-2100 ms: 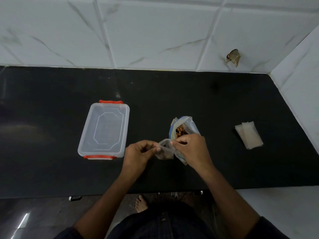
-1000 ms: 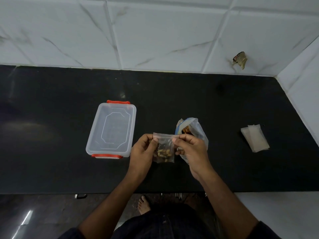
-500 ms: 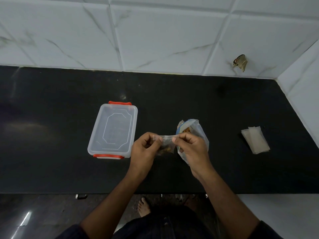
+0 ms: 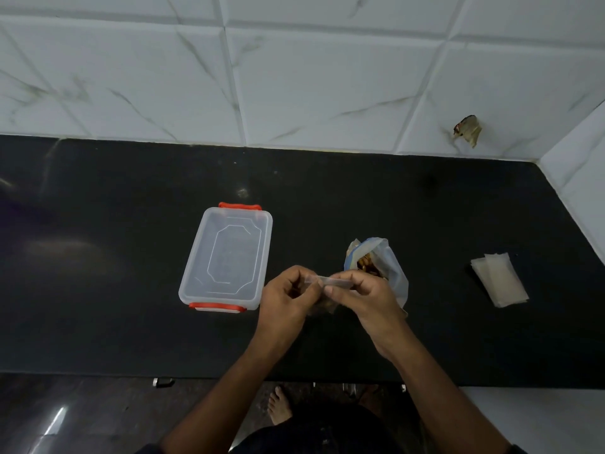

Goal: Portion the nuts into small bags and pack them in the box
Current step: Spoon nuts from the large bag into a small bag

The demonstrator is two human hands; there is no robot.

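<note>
The left hand (image 4: 288, 296) and right hand (image 4: 363, 296) both pinch the top of the small bag (image 4: 322, 290) between them. The box (image 4: 226, 257) sits just left, on the black table (image 4: 98, 290) by a white tiled wall (image 4: 294, 77).

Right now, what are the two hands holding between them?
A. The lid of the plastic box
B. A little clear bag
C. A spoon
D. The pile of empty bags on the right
B: the left hand and the right hand both pinch the top strip of a little clear bag, while the plastic box and the pile of empty bags lie untouched on the counter.
</note>
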